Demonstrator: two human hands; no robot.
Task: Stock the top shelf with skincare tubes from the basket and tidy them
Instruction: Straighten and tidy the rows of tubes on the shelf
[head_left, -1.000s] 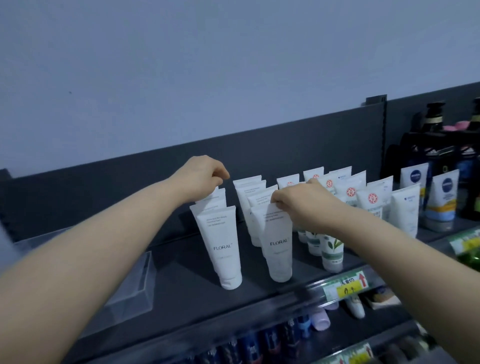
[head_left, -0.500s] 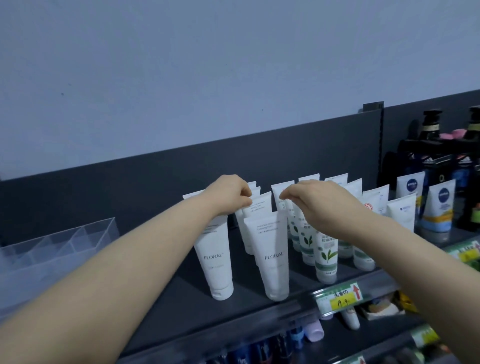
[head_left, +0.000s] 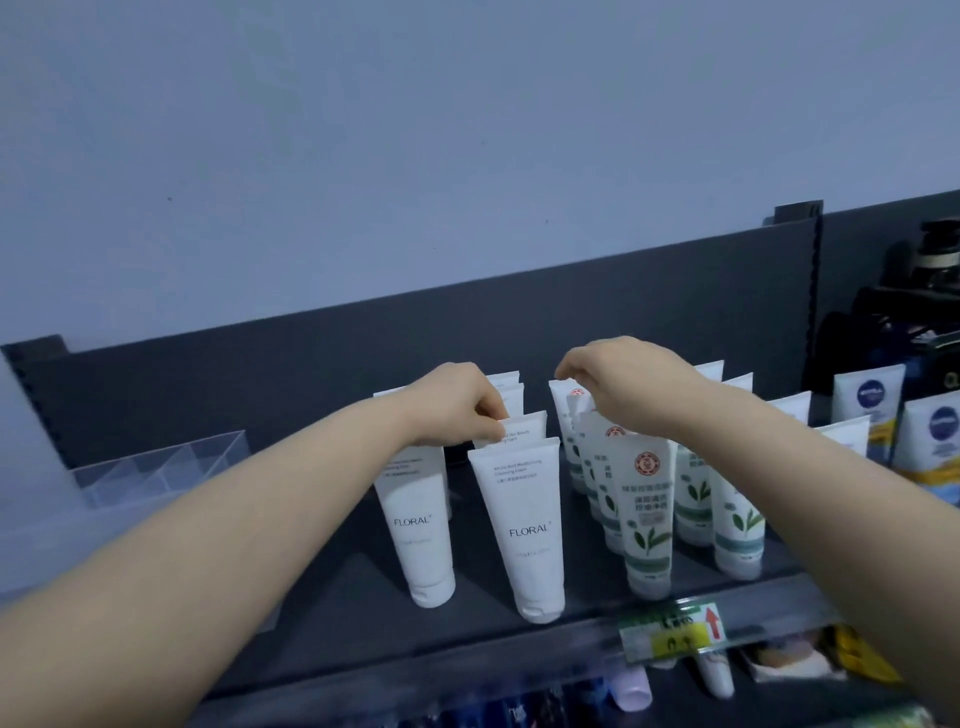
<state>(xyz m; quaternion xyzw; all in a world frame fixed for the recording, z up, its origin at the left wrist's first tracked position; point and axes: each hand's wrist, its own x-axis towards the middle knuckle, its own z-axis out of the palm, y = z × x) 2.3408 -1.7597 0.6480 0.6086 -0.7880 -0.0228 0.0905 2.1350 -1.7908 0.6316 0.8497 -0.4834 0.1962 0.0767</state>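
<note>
The left hand (head_left: 457, 408) pinches the flat top seam of a white FLORAL tube (head_left: 519, 434), thumb and forefinger closed on it. That tube stands cap-down, second in a file running back from the front edge of the top shelf (head_left: 322, 618), close behind the front FLORAL tube (head_left: 532, 530). The right hand (head_left: 631, 389) hangs with its fingers curled down over the crimped tops of the green-leaf tubes (head_left: 647, 519); whether it grips one of them cannot be told. A second file of FLORAL tubes (head_left: 421, 525) stands just to the left of the first, its tops partly hidden by the left hand. The leaf tubes fill several files toward the shelf's right end, all upright on their caps. Past them at that end stand blue-badged tubes (head_left: 867, 410) and dark bottles (head_left: 935, 270). Near the shelf's left end sits a clear divided box (head_left: 156, 467); what its compartments hold cannot be made out. A yellow-green price tag (head_left: 670, 631) is fixed on the front edge, and below that edge a lilac tube (head_left: 631, 693) shows.
</note>
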